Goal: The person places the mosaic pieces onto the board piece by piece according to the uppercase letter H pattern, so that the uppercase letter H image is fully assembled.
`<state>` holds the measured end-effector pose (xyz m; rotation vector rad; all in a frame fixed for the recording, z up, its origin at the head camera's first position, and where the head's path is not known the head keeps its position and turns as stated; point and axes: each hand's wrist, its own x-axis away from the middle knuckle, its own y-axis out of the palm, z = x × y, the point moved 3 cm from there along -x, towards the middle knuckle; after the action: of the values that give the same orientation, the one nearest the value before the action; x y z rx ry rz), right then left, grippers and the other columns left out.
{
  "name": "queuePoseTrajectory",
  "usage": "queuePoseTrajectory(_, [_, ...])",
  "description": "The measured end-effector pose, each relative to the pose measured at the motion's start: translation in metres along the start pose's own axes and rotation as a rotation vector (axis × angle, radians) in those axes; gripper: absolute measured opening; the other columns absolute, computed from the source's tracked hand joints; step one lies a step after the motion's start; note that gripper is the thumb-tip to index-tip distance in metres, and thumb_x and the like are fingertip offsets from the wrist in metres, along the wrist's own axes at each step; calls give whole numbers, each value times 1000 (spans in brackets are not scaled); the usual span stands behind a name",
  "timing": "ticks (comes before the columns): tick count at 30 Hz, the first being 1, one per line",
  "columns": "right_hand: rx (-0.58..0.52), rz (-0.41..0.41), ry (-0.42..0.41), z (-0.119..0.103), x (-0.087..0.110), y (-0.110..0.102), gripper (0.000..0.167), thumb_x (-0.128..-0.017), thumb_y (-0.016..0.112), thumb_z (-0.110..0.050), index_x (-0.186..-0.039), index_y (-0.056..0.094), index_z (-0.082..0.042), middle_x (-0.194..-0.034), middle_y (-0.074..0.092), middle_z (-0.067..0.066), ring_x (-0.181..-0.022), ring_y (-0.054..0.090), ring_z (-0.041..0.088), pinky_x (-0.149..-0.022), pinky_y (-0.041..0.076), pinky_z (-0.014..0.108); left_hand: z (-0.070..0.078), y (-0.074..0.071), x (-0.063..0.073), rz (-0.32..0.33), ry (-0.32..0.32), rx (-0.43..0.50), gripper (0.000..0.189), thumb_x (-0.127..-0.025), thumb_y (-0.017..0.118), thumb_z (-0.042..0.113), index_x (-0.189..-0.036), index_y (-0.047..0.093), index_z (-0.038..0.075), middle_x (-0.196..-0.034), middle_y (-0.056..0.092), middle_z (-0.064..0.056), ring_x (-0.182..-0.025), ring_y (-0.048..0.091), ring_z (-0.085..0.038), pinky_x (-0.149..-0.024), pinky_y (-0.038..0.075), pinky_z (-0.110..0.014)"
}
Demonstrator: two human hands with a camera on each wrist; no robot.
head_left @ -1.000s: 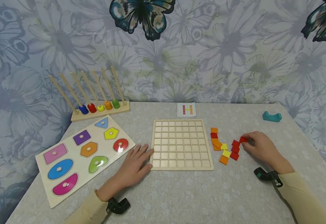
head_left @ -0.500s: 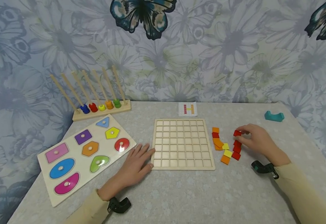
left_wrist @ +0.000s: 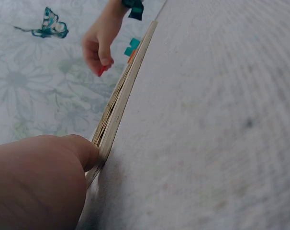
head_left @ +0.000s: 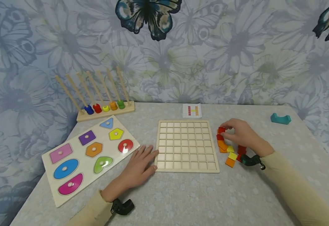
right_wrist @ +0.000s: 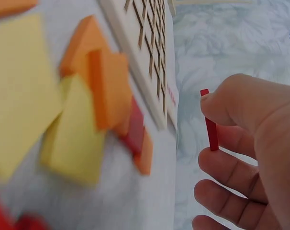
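Note:
My right hand pinches a red square tile between thumb and fingers, raised over the far end of the loose tiles. Beneath and in front of it lie orange tiles, yellow tiles and a red tile. More red tiles sit under the right wrist, partly covered by the wrist camera. My left hand lies flat with spread fingers, its fingertips and thumb at the left edge of the wooden grid board. No tile sits in the board's cells.
A knobbed shape puzzle lies left, near the left hand. Behind it stands a wooden peg rack with coloured beads. A pattern card lies beyond the board; a teal curved block is at the far right.
My right hand has lifted the red tile from the right-hand red group and carried it left, over the orange and red tiles. The left hand stays at the board's edge.

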<state>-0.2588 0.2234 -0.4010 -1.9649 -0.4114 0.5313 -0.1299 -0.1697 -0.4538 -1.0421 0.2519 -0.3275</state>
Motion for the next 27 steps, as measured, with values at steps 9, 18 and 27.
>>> queuePoseTrajectory(9, [-18,-6,-64,-17,-30,13,27,-89,76,-13,-113,74,0,-101,72,13,-92,64,28,-84,56,46,1,2,-1,17,3,-2,57,-98,59,29,-152,49,11,-163,37,-21,-154,23,-48,-122,16,-68])
queuePoseTrajectory(18, [-69,-102,-75,-46,-65,34,32,-89,78,-21,-114,74,-1,-104,73,12,-97,67,28,-89,56,46,1,1,0,16,-2,-5,57,-98,60,29,-151,50,11,-163,37,-21,-155,23,-48,-123,16,-68])
queuePoseTrajectory(27, [-55,-104,-136,-64,-88,43,27,-90,76,-20,-111,76,-5,-107,75,11,-100,68,28,-91,55,46,1,0,0,1,-8,-5,58,-99,60,30,-153,48,12,-164,36,-20,-155,21,-47,-123,15,-68])
